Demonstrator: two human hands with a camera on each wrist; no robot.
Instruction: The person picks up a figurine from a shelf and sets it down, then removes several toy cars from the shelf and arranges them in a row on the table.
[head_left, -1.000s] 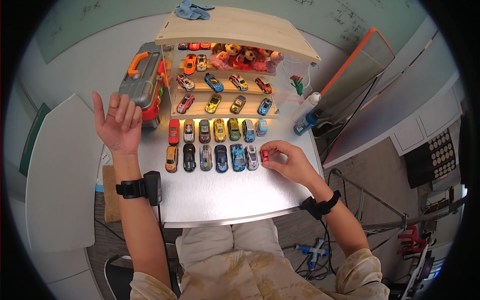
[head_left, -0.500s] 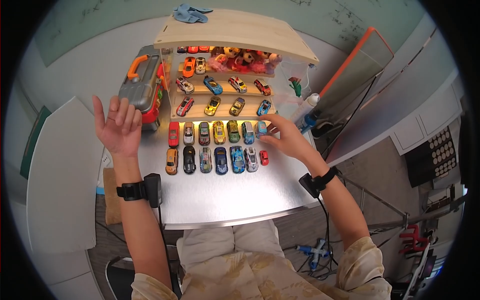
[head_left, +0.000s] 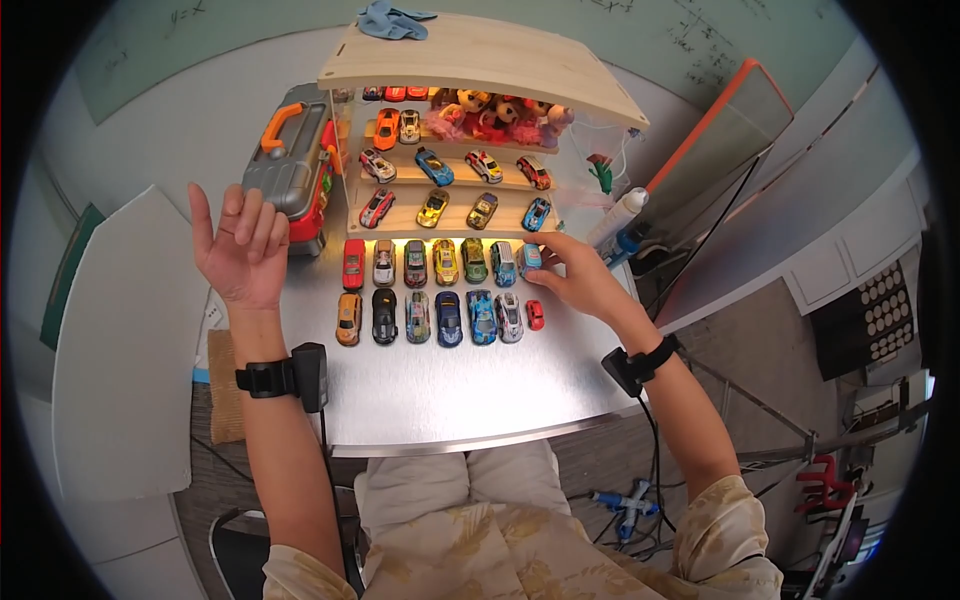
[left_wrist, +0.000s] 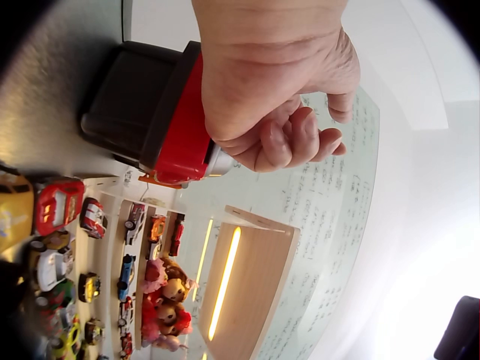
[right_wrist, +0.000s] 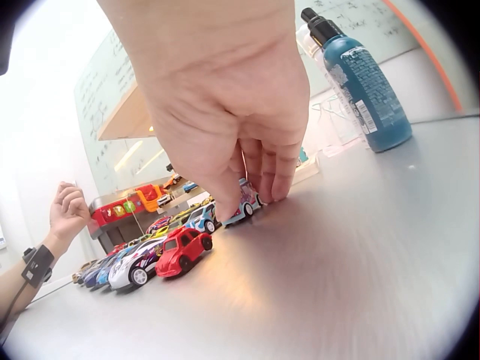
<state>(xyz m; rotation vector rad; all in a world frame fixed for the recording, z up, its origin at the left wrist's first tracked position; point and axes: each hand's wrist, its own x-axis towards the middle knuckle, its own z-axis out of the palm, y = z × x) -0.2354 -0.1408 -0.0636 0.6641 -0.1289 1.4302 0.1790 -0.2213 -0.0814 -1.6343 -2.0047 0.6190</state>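
Note:
My right hand (head_left: 578, 277) is at the right end of the back row of toy cars, thumb and fingers pinching a small blue-and-pink toy van (head_left: 531, 260). In the right wrist view the van (right_wrist: 246, 202) stands on its wheels on the metal table, between thumb and fingertips. Just in front of it, a small red toy car (head_left: 536, 315) ends the front row, beside a white patterned car (head_left: 510, 317). Raised at the left, my left hand (head_left: 242, 250) holds nothing, palm up and fingers loosely curled.
Behind the rows stands a wooden display case (head_left: 480, 65) with more toy cars and several dolls (head_left: 500, 115). A grey toolbox (head_left: 290, 160) sits at its left. Spray bottles, one blue (right_wrist: 367, 97), stand right of my right hand. The table's edge (head_left: 480, 440) is near my lap.
My right hand has let go of the small red car, moved back to the blue-and-pink van and closed its fingers on it. The left hand stays raised as before.

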